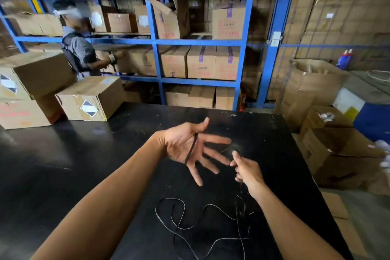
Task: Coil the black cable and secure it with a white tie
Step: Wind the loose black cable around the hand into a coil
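Observation:
A thin black cable (pixel 191 150) runs across the palm of my left hand (pixel 190 148), caught under the thumb while the fingers are spread wide. My right hand (pixel 245 170) is closed in a pinch on the same cable just right of the left fingertips. The rest of the cable lies in loose tangled loops (pixel 183 215) on the black table (pixel 105 154) below both hands, between my forearms. I see no white tie.
Cardboard boxes (pixel 90 99) are stacked on the table's far left. Blue shelving (pixel 156 59) full of boxes stands behind, with another person (pixel 81 50) working at it. Open cartons (pixel 337 154) sit on the floor to the right of the table.

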A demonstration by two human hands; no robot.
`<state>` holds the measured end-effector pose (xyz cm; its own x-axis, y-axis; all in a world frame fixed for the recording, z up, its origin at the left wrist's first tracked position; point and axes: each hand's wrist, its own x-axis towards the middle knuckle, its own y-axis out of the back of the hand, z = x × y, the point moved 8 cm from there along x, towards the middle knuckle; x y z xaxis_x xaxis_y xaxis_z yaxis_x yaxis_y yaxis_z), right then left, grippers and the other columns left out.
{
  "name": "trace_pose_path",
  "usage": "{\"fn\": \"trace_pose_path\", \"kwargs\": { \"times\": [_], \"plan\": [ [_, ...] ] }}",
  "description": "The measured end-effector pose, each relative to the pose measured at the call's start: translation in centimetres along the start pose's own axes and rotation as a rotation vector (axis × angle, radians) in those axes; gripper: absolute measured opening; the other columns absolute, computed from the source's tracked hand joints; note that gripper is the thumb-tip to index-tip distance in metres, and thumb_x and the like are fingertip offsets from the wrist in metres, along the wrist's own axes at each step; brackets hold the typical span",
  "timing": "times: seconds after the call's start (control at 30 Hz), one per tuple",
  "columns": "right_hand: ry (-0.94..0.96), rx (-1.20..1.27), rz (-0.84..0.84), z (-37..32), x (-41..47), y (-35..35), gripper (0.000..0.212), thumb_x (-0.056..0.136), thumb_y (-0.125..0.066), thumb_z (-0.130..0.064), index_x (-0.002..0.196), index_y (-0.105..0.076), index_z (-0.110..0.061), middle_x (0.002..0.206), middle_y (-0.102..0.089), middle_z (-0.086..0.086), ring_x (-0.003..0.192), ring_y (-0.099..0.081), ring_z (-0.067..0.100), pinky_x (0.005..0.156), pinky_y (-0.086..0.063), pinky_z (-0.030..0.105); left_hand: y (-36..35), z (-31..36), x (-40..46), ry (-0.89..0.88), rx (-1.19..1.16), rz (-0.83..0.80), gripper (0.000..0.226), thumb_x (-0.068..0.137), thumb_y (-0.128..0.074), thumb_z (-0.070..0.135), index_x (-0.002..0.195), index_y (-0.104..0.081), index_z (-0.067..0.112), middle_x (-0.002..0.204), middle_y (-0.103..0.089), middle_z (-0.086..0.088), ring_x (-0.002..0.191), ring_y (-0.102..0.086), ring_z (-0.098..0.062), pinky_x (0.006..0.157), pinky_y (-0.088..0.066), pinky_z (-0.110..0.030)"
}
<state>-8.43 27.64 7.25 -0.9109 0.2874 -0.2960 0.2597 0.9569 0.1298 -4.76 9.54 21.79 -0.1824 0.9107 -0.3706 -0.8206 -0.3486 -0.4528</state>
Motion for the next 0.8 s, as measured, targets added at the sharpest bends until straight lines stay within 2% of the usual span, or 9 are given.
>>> {"fn": "trace_pose_path", "kwargs": {
  "times": [0.07, 0.1, 0.2, 0.3, 0.43, 0.5, 0.57, 0.67, 0.8],
  "plan": [
    [0.076, 0.026, 0.073, -4.6, 0.4, 1.6, 0.047, 0.085, -0.073, -0.054, 0.070, -0.073, -0.010, 0.057, -0.051, 0.002, 0.046, -0.044, 0.014, 0.044, -0.039, 0.027, 2.0, -2.8, 0.7, 0.116, 0.023, 0.184, 0.079, 0.091, -0.022, 0.076, 0.157, -0.027, 0.033, 0.165, -0.019, -0.021, 0.149, -0.010, -0.054, 0.104, -0.011, -0.085],
    [0.130, 0.015, 0.083, -6.9, 0.2, 2.2, 0.045, 0.084, -0.075, -0.054, 0.072, -0.073, -0.010, 0.060, -0.053, 0.002, 0.051, -0.047, 0.014, 0.046, -0.040, 0.028, 3.1, -3.6, 0.8, 0.115, -0.006, 0.281, 0.079, 0.090, -0.025, 0.077, 0.156, -0.028, 0.035, 0.167, -0.015, -0.018, 0.149, -0.006, -0.054, 0.103, -0.012, -0.086],
    [0.274, -0.009, 0.022, -11.5, -1.7, 2.7, 0.037, 0.083, -0.077, -0.048, 0.069, -0.073, -0.015, 0.059, -0.052, -0.001, 0.056, -0.048, 0.013, 0.049, -0.040, 0.028, 5.7, -3.4, 0.2, -0.064, -0.168, 0.477, 0.075, 0.092, -0.028, 0.074, 0.156, -0.029, 0.035, 0.169, -0.001, -0.010, 0.150, 0.004, -0.052, 0.100, -0.017, -0.088],
    [0.324, 0.038, -0.118, -11.7, -4.0, 1.3, 0.033, 0.090, -0.072, -0.039, 0.069, -0.073, -0.014, 0.054, -0.045, -0.002, 0.050, -0.042, 0.011, 0.046, -0.035, 0.028, 6.5, -0.9, -0.8, -0.305, -0.334, 0.538, 0.068, 0.095, -0.031, 0.069, 0.155, -0.034, 0.035, 0.169, 0.003, -0.009, 0.149, 0.007, -0.053, 0.099, -0.017, -0.088],
    [0.318, 0.262, -0.346, -8.0, -6.7, -2.2, 0.037, 0.102, -0.056, -0.024, 0.078, -0.074, -0.003, 0.052, -0.038, 0.003, 0.039, -0.028, 0.011, 0.044, -0.026, 0.027, 6.1, 3.0, -1.1, -0.579, -0.461, 0.494, 0.062, 0.097, -0.030, 0.066, 0.144, -0.050, 0.031, 0.169, 0.003, -0.012, 0.148, 0.008, -0.054, 0.100, -0.012, -0.088],
    [0.308, 0.291, -0.454, -5.8, -7.8, -4.0, 0.035, 0.096, -0.059, -0.029, 0.079, -0.075, -0.003, 0.051, -0.039, 0.002, 0.038, -0.025, 0.011, 0.043, -0.026, 0.026, 5.7, 5.0, -1.1, -0.702, -0.485, 0.456, 0.060, 0.098, -0.026, 0.065, 0.143, -0.050, 0.033, 0.169, 0.000, -0.014, 0.148, 0.005, -0.055, 0.101, -0.008, -0.088],
    [0.275, 0.245, -0.505, -3.7, -8.1, -5.1, 0.037, 0.090, -0.058, -0.035, 0.080, -0.077, -0.006, 0.050, -0.040, 0.000, 0.038, -0.026, 0.012, 0.043, -0.029, 0.025, 5.1, 6.7, -1.1, -0.783, -0.495, 0.405, 0.060, 0.099, -0.023, 0.064, 0.146, -0.045, 0.035, 0.168, -0.005, -0.016, 0.148, 0.001, -0.056, 0.098, -0.011, -0.089],
    [0.219, 0.081, -0.429, -1.7, -6.7, -4.9, 0.042, 0.099, -0.060, -0.042, 0.080, -0.077, -0.009, 0.051, -0.039, -0.002, 0.040, -0.031, 0.010, 0.044, -0.032, 0.027, 3.7, 7.8, -0.8, -0.786, -0.423, 0.232, 0.058, 0.099, -0.026, 0.062, 0.149, -0.042, 0.038, 0.167, -0.010, -0.018, 0.145, -0.007, -0.061, 0.095, -0.013, -0.090],
    [0.217, -0.233, -0.169, -3.2, -2.4, -2.0, 0.052, 0.088, -0.067, -0.059, 0.058, -0.072, -0.016, 0.043, -0.042, -0.002, 0.037, -0.041, 0.011, 0.053, -0.038, 0.034, 1.5, 6.5, -0.3, -0.563, -0.267, 0.021, 0.062, 0.099, -0.022, 0.066, 0.156, -0.024, 0.042, 0.169, -0.005, -0.012, 0.147, -0.001, -0.059, 0.101, -0.007, -0.087]
  ]
}}
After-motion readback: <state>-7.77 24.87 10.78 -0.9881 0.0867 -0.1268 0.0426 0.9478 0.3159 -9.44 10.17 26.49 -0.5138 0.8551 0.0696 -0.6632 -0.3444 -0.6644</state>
